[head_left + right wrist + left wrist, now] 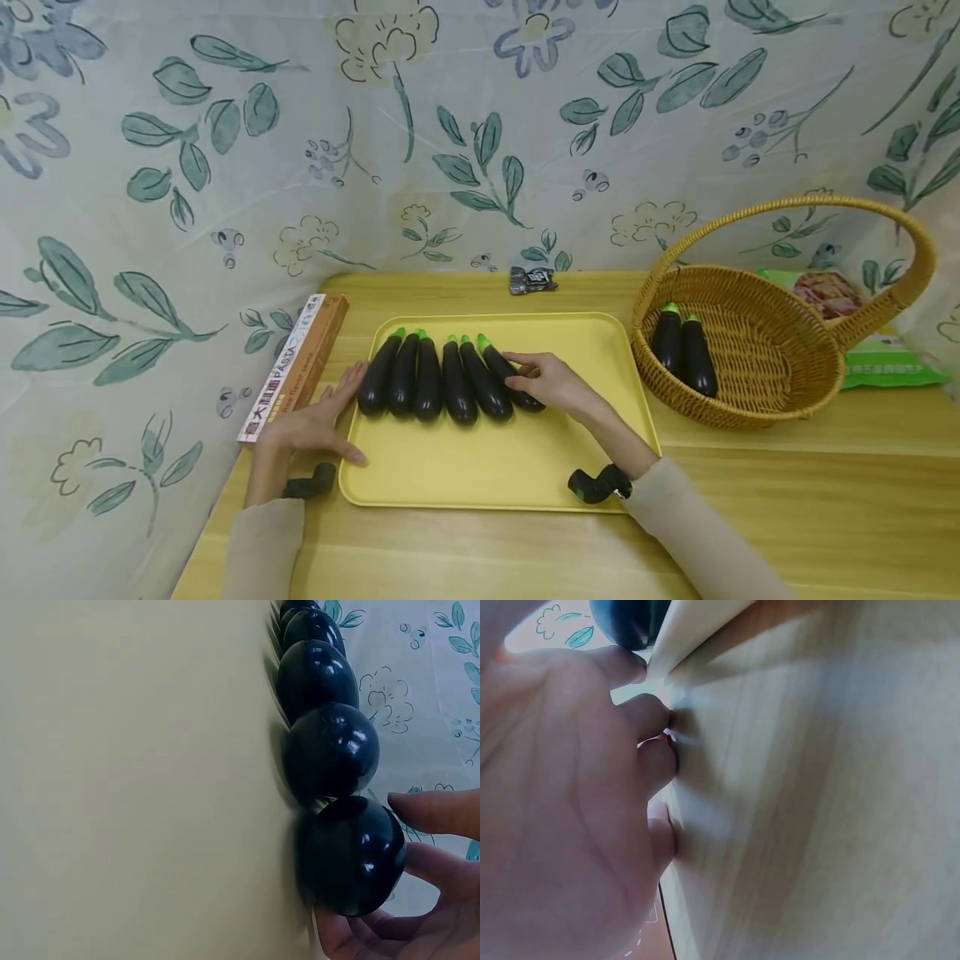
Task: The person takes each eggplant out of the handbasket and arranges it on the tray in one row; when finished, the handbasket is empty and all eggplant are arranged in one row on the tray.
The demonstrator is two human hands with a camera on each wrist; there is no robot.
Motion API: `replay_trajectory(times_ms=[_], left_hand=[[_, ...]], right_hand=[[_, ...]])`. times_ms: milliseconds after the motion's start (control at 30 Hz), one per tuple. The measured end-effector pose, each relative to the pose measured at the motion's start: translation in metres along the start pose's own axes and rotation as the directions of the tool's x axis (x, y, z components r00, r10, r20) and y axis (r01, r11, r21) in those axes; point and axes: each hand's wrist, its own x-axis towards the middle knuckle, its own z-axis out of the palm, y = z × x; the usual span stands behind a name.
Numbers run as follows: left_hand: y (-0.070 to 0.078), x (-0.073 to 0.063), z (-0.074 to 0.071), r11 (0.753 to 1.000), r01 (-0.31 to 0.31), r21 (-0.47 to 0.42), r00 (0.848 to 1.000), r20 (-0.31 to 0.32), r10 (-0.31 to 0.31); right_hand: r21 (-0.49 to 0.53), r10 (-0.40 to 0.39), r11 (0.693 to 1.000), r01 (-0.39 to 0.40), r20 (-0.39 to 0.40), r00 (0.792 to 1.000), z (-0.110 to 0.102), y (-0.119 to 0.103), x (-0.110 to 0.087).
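Note:
Several dark eggplants with green stem ends lie in a row on a yellow tray (480,471). At the row's right end, my right hand (555,382) holds the last eggplant (349,862), its fingers along the right side and the thumb over the top. That eggplant lies tilted, its stem end touching or close to its neighbour (480,379). My left hand (311,423) spreads at the tray's left side, the thumb over the rim and straight fingers beside the leftmost eggplant (378,379). In the left wrist view, its fingertips (660,769) touch the wooden tabletop.
Right of the tray stands a wicker basket (772,408) with a tall handle and two eggplants (699,358) inside. A green package (888,362) lies behind it. A pasta box (296,362) lies at the left; a small black wrapper (532,280) is at the back.

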Motion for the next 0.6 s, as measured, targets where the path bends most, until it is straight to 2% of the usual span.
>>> replay_trajectory(times_ms=[300,600], left_hand=[[0.0002,-0.0002,0.0001,1.0,0.011,0.001,1.0,-0.001,-0.011],[0.0009,-0.0002,0.0007,1.0,0.004,-0.004,1.0,0.0,-0.004]], right_hand=[[0.013,-0.005,1.0,0.005,0.011,1.0,-0.0049,0.0034,-0.0015],[0.012,-0.008,1.0,0.008,-0.017,1.0,-0.0093,0.0069,-0.0003]])
